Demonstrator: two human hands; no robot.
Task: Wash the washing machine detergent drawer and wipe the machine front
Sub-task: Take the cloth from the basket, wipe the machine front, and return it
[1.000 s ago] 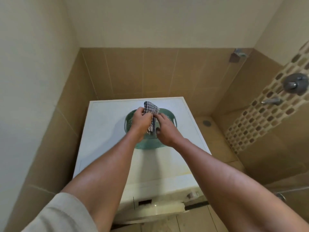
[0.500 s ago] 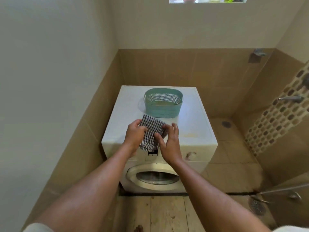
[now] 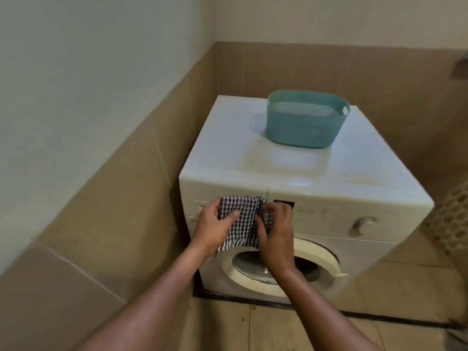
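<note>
Head view, centre of the frame: both hands hold the checked cloth (image 3: pixel 241 220) against the upper left of the washing machine front (image 3: pixel 324 214), where the detergent drawer (image 3: pixel 202 202) appears to sit, closed. The left hand (image 3: pixel 215 224) pinches the cloth's left edge, thumb on top; the right hand (image 3: pixel 274 234) grips its right edge, fingers curled. Wiping looks barely begun. Best to fold the cloth into a flat pad, press evenly, work across toward the dial (image 3: pixel 363 224), then round the door rim (image 3: pixel 326 259).

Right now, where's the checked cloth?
Head view, centre: checked cloth held by left hand and right hand in front of the washing machine panel, left of the dial, above the door.
</note>
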